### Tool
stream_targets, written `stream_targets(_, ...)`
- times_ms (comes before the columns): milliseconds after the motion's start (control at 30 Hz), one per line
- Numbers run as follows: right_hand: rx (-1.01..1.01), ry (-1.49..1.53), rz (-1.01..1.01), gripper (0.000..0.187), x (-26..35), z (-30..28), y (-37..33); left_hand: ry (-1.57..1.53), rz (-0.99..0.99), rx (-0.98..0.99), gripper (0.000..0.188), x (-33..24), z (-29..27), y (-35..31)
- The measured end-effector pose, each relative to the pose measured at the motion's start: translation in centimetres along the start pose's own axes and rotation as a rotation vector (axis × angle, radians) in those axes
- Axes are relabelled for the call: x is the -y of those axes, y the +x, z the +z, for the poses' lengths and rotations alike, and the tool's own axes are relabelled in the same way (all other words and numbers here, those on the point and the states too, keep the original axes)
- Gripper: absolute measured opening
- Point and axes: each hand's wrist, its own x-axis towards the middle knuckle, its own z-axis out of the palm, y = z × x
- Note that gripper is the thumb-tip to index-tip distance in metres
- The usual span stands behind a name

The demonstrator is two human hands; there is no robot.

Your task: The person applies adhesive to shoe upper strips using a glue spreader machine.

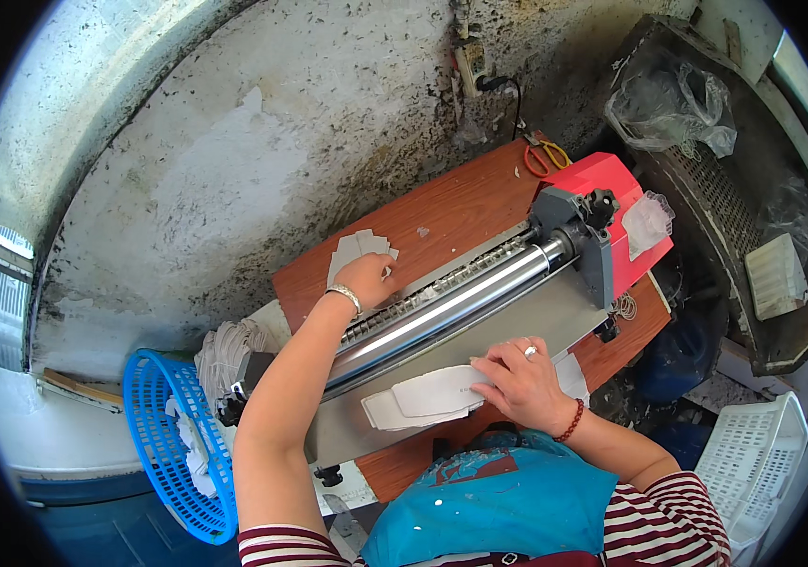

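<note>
My right hand, with a ring on it, pinches the end of a few flat white cut pieces with rounded edges. They lie fanned on the metal front plate of a roller machine. My left hand reaches across the shiny steel roller to the far side. Its fingers are curled beside a fanned pile of pale flat pieces on the brown wooden board; what they grip, if anything, is hidden. The machine's red end housing stands to the right.
Scissors with red and yellow handles lie at the board's far end. A blue basket with white scraps is at left, beside a bundle of pale strips. At right are a white basket and a dark metal trough holding plastic bags.
</note>
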Motion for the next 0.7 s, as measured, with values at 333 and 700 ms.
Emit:
stream_targets(333,-0.026,-0.070,-0.059,0.033,0.5,0.8,0.5,-0.045,0.083,-0.060,0.029,-1.0,0.3,-1.7)
stream_targets(700,-0.156,0.148,-0.034,0.011,0.3,0.7,0.2,-0.132,0.147,-0.058,0.030,-2.1,0.8,-2.8)
